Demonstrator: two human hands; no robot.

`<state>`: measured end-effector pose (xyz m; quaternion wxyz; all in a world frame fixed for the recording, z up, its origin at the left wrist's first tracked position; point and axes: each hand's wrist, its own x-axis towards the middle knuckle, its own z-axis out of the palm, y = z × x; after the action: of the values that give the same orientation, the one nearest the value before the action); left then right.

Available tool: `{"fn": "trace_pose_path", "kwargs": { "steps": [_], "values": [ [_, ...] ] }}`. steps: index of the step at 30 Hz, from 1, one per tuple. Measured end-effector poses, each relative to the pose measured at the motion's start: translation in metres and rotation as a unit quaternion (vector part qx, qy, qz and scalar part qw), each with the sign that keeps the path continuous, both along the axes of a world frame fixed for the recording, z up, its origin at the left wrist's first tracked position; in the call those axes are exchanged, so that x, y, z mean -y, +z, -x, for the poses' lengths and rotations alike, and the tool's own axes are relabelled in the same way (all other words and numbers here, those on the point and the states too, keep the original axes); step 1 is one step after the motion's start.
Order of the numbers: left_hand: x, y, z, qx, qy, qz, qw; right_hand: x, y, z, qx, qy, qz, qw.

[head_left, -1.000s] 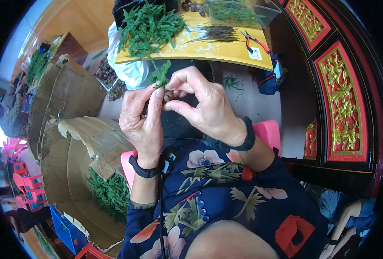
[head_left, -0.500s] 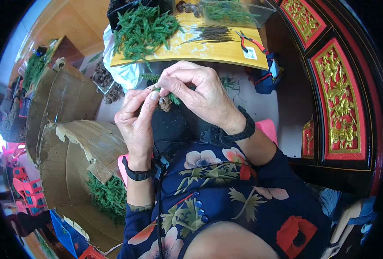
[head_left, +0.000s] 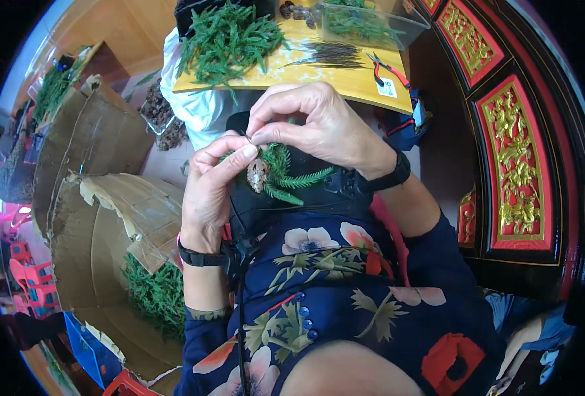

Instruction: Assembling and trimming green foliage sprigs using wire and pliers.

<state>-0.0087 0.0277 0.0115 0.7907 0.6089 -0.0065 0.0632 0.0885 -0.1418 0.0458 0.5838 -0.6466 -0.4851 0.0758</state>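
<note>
My left hand (head_left: 213, 178) pinches the top of a small bunch made of a brown pine cone (head_left: 257, 175) and green fir-like sprigs (head_left: 299, 179). The cone hangs below my thumb, with the sprigs fanning out to its right. Fingertips of my right hand (head_left: 322, 125) are pressed together right beside the left ones, on a thin dark strand that looks like wire at the top of the bunch. Much of that joint is hidden by my fingers.
Ahead, a yellow table (head_left: 279, 79) bears a heap of green sprigs (head_left: 229, 43), dark thin wires (head_left: 332, 54), red-handled pliers (head_left: 388, 69) and a clear plastic bin (head_left: 371, 26). A cardboard box (head_left: 101, 251) with greenery stands at left. Carved dark panels (head_left: 513, 165) line the right.
Both hands have turned the bunch, so the cone and sprigs now hang lower and show more fully. My right hand has shifted slightly up and right, its fingers still pinched.
</note>
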Motion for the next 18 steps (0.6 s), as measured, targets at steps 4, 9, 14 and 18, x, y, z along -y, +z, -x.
{"fn": "trace_pose_path", "kwargs": {
  "steps": [4,9,14,18],
  "values": [
    [-0.002,0.004,0.0,-0.03,-0.066,0.091,0.993,-0.003,0.002,-0.004,0.072,0.043,-0.031,0.996],
    [-0.008,0.011,0.006,-0.067,-0.115,0.084,0.988,-0.005,0.012,-0.01,0.158,0.092,-0.032,0.983],
    [-0.013,0.012,0.008,-0.063,-0.098,0.016,0.993,-0.014,0.022,-0.016,0.275,0.154,-0.041,0.948],
    [-0.018,0.015,0.009,-0.023,-0.048,-0.094,0.994,-0.018,0.031,-0.015,0.307,0.134,0.055,0.941]
  ]
}}
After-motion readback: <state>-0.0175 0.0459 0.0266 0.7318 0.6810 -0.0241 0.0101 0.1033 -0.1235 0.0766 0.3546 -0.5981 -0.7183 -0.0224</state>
